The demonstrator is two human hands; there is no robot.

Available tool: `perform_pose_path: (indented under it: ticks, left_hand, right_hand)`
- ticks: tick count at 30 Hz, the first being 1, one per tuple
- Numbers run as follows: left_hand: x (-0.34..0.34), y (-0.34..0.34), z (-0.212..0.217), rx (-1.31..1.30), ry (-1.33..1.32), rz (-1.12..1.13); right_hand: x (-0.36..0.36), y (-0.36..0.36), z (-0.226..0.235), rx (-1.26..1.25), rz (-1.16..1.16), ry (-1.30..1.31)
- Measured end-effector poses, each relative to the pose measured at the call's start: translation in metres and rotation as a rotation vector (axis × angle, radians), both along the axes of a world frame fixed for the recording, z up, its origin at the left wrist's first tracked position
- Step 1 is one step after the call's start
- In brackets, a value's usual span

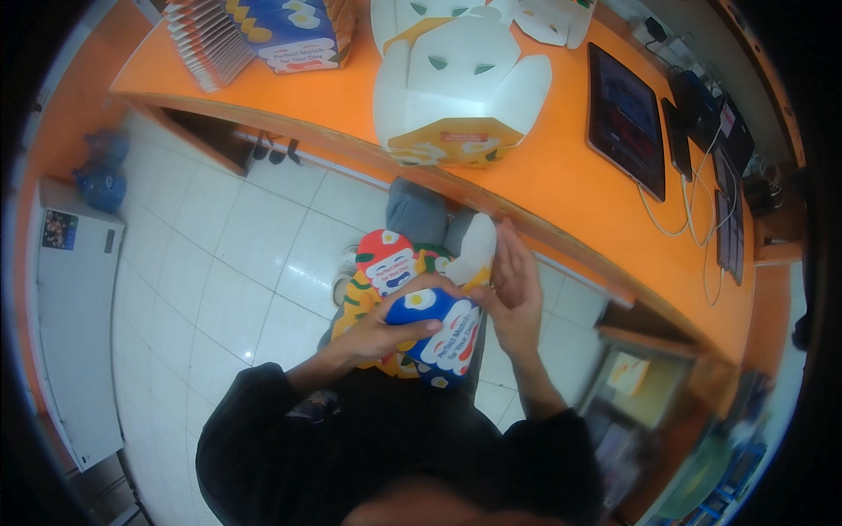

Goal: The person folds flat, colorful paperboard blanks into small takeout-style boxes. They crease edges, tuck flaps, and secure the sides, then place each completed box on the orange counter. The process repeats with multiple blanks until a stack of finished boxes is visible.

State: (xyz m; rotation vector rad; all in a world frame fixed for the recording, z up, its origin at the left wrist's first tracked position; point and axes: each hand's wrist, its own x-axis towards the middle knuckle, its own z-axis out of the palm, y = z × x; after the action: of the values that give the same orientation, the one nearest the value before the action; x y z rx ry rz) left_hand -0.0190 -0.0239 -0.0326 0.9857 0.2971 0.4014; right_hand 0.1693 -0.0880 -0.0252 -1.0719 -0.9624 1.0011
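Note:
Over my lap is a partly folded cardboard food carton [452, 331], with blue panels, fried-egg drawings, and a red, yellow and green patterned part. A white inner flap [476, 245] stands up at its far right. My left hand [383, 326] is closed on the blue carton, thumb lying across the front panel and fingers over the top edge. On the other side my right hand [517, 294] has its fingers stretched out beside the white flap, its thumb close to the carton's right edge. Whether that thumb presses on the cardboard is hard to make out.
On the orange counter [566, 188] stand opened white-and-yellow cartons [465, 96], with a stack of flat cartons [206, 44] and a blue carton [294, 39] to the left. A tablet [625, 118] and cabled devices lie right. Below is a shelf [631, 377].

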Motion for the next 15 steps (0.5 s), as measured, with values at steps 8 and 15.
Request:
perform_pose_path:
  ticks: [8, 15]
  left_hand:
    - [-0.018, 0.0, -0.005, 0.291, -0.031, -0.028]
    - [-0.013, 0.007, 0.011, 0.584, 0.052, 0.045]
  right_hand:
    - [-0.024, -0.037, -0.008, -0.167, 0.119, 0.03]
    - [-0.013, -0.048, -0.01, -0.222, 0.023, -0.296]
